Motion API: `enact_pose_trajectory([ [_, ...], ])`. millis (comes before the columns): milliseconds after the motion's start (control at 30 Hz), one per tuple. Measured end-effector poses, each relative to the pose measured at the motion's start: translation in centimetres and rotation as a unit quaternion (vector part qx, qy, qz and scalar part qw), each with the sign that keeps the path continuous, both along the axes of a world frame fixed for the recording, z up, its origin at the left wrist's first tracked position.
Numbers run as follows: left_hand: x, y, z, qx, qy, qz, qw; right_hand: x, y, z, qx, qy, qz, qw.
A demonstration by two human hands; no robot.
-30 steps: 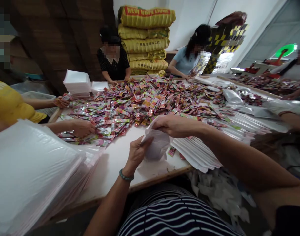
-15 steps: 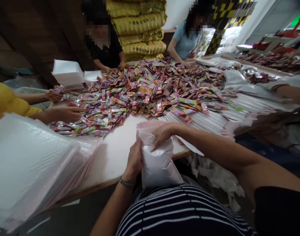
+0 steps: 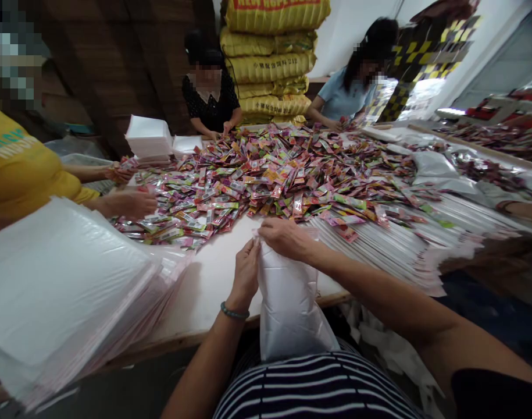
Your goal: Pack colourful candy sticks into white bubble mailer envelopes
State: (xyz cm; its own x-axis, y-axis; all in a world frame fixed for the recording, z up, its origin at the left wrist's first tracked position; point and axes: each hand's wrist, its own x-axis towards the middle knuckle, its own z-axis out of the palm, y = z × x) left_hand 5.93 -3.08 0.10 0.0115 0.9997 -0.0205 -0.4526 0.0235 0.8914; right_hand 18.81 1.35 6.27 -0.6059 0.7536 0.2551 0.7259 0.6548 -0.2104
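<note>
A filled white plastic bag (image 3: 287, 297) stands upright against my striped shirt, at the table's front edge. At its top left corner, my left hand (image 3: 247, 270) pinches the bag's edge. My right hand (image 3: 285, 237) is closed on the top rim near that same corner, its fingers close to the left thumb. The bag's contents do not show through the white film. Just beyond my hands lies a large heap of small colourful snack packets (image 3: 274, 174).
Flat white bags (image 3: 65, 291) are stacked at the left, and more bags (image 3: 379, 244) lie fanned at the right. A co-worker in yellow (image 3: 30, 163) handles packets at left; two people sit across. Yellow sacks (image 3: 270, 64) are piled behind.
My right hand has moved from the front of the bag to its top left corner. My left hand has slid up the edge, and the bag looks more stretched upward. The view has tilted up.
</note>
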Motion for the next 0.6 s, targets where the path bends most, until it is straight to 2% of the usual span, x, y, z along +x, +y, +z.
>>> enact_pose_trajectory([
  [100, -0.1, -0.2, 0.3, 0.003, 0.009, -0.016, 1.000, 1.6, 0.6, -0.4, 0.014, 0.179, -0.088, 0.980],
  [167, 0.0, -0.2, 0.5, 0.004, 0.018, -0.017, 1.000, 2.7, 0.5, -0.3, 0.030, 0.244, -0.094, 0.965],
  [233, 0.3, -0.2, 0.7, 0.016, 0.029, -0.020, 0.999, 3.1, -0.1, -0.2, 0.051, 0.204, -0.029, 0.977],
  [300, 0.8, -0.1, 1.1, 0.039, 0.049, -0.024, 0.998, 2.7, -1.0, -0.2, 0.065, 0.112, 0.030, 0.991],
  [367, 1.2, -0.1, 1.5, 0.060, 0.072, -0.026, 0.995, 1.9, -1.6, -0.4, 0.059, 0.065, 0.029, 0.996],
  [433, 1.3, -0.2, 1.8, 0.063, 0.084, -0.031, 0.994, 1.4, -1.6, -0.5, 0.038, 0.128, -0.012, 0.991],
  [467, 1.3, -0.2, 1.9, 0.057, 0.084, -0.035, 0.994, 1.5, -1.4, -0.3, 0.022, 0.201, -0.041, 0.978],
  [500, 1.3, -0.3, 2.0, 0.047, 0.081, -0.036, 0.995, 2.1, -1.2, 0.1, -0.001, 0.294, -0.068, 0.953],
  [533, 1.1, -0.4, 2.1, 0.034, 0.078, -0.036, 0.996, 3.0, -1.1, 0.6, -0.031, 0.394, -0.091, 0.914],
  [600, 0.8, -0.6, 2.1, 0.005, 0.069, -0.028, 0.997, 6.2, -1.7, 2.1, -0.093, 0.566, -0.113, 0.811],
])
